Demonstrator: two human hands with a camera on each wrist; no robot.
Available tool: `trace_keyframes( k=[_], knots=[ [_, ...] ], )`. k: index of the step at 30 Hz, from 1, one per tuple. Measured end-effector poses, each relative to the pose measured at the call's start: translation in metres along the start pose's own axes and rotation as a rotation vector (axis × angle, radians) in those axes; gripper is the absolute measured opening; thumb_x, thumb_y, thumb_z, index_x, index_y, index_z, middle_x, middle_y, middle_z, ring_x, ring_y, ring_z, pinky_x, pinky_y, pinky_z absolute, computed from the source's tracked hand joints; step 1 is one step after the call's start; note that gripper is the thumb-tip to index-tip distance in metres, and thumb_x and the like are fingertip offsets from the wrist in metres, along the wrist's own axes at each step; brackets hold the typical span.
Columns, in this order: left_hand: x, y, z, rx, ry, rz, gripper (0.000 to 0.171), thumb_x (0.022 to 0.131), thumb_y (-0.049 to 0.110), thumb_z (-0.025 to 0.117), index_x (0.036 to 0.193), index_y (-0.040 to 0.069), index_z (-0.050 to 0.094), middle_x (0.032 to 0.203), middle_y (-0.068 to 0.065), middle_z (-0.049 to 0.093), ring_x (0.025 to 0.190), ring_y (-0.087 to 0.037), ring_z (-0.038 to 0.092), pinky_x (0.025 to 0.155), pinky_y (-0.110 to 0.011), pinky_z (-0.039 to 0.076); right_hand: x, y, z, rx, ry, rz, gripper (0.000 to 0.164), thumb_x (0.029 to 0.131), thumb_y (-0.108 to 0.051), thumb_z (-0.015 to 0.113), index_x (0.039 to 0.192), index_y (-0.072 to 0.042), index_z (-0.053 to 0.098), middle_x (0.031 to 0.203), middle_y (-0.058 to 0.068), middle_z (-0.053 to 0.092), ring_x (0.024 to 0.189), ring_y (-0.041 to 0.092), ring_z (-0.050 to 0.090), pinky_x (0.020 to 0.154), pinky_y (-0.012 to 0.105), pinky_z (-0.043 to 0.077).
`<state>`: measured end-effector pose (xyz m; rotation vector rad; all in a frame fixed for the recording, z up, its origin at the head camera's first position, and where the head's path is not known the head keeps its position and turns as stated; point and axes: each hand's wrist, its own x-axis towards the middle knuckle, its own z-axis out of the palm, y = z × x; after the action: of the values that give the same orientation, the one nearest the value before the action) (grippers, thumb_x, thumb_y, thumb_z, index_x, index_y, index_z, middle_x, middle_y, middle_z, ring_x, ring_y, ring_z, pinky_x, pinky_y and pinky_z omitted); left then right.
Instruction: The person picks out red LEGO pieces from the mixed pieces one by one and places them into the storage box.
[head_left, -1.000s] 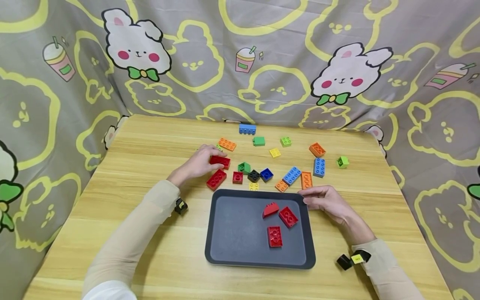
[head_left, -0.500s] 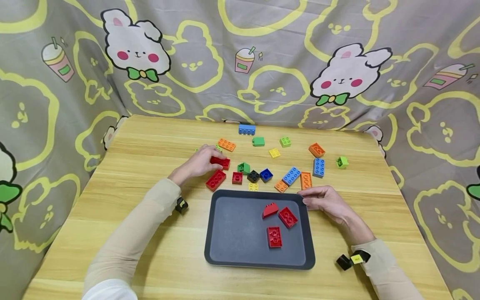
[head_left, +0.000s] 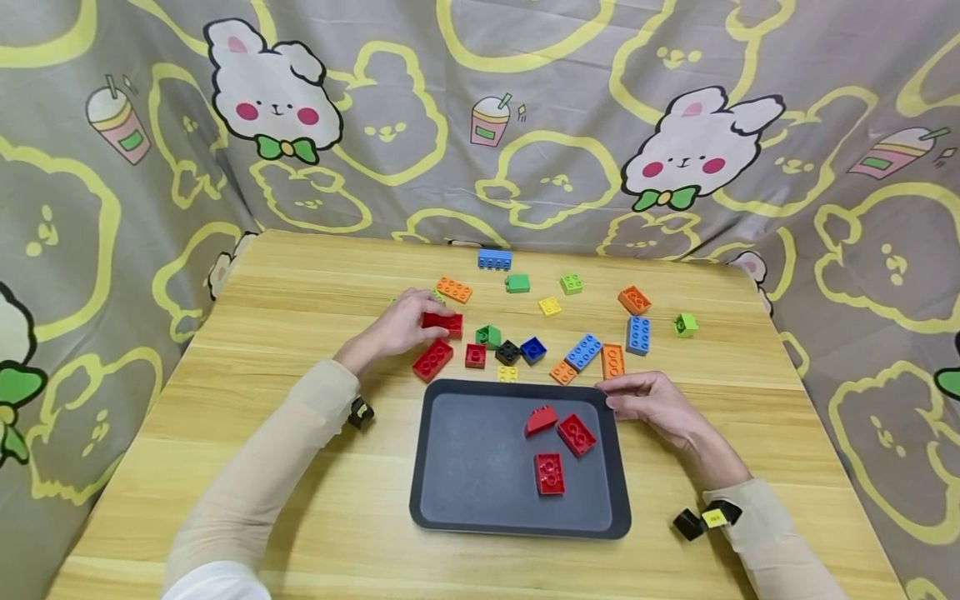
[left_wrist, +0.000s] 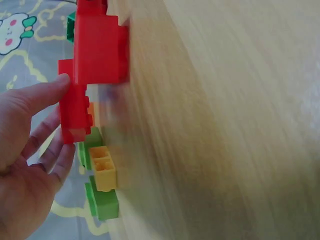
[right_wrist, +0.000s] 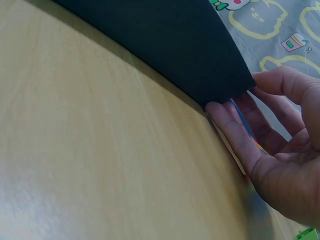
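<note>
Since the frame 1 second earlier, the held red brick has shifted slightly to the right; the tray shows no visible change of position. The left hand pinches the held red brick between thumb and fingertips, with the thumb on the side nearer the wrist camera. The brick is located beyond the left far corner of the tray; contact with the table cannot be determined. The long red brick lies just on the near side of the held part; contact between the 2 cannot be confirmed. The small red brick lies to the right, near the green brick. The right hand grips the right far corner of the tray between thumb and fingers. The tray contains 3 red parts, all in its right half: the sloped red brick, and 2 units with hollow undersides facing up, the upper inverted brick and the lower inverted brick. The orange brick lies just beyond the right hand's fingertips.
</note>
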<state>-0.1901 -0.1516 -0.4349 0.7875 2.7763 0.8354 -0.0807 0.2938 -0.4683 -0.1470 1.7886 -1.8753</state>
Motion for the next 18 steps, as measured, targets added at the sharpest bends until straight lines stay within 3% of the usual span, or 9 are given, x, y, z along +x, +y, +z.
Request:
trace_keyframes(
  k=[9, 18],
  knots=[
    [-0.011, 0.015, -0.01, -0.007, 0.017, 0.072, 0.034, 0.095, 0.019, 0.08, 0.127, 0.007, 0.077, 0.124, -0.014, 0.07, 0.12, -0.032, 0.057, 0.106, -0.05, 0.052, 0.0, 0.001, 0.0, 0.003, -0.001, -0.002, 0.027, 0.098, 0.002, 0.069, 0.119, -0.01, 0.081, 0.11, -0.002, 0.082, 0.096, 0.012, 0.079, 0.083, 0.028, 0.067],
    [-0.031, 0.041, -0.021, 0.018, 0.015, 0.151, 0.033, 0.093, 0.02, 0.082, 0.124, 0.008, 0.079, 0.123, -0.008, 0.071, 0.118, -0.029, 0.058, 0.103, -0.05, 0.054, 0.0, 0.001, 0.001, -0.004, 0.009, 0.001, 0.027, 0.098, 0.003, 0.068, 0.118, -0.01, 0.081, 0.109, -0.002, 0.082, 0.095, 0.011, 0.079, 0.083, 0.027, 0.067]
  ],
)
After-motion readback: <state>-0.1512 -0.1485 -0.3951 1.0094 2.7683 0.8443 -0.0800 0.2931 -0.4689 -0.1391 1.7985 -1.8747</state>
